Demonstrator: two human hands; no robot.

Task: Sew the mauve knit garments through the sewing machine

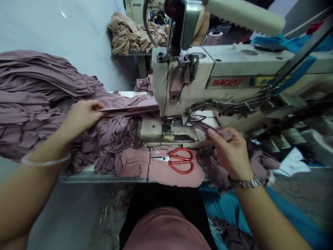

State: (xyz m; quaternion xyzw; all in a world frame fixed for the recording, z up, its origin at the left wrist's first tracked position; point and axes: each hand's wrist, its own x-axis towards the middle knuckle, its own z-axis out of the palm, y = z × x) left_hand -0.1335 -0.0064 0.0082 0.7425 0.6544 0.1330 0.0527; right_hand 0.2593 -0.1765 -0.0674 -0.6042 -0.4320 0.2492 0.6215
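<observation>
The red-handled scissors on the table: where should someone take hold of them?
Take the red handle loops from above and the right: the scissors lie flat on pink fabric, with the loops nearest the right hand and the steel blades pointing away from it.

Only one cam here, worn on the head and aimed forward and down. It sits close behind the left hand [82, 118] and right hand [230, 152], with the sewing machine [187, 80] just past them and the person's lap [166, 229] just below.
</observation>
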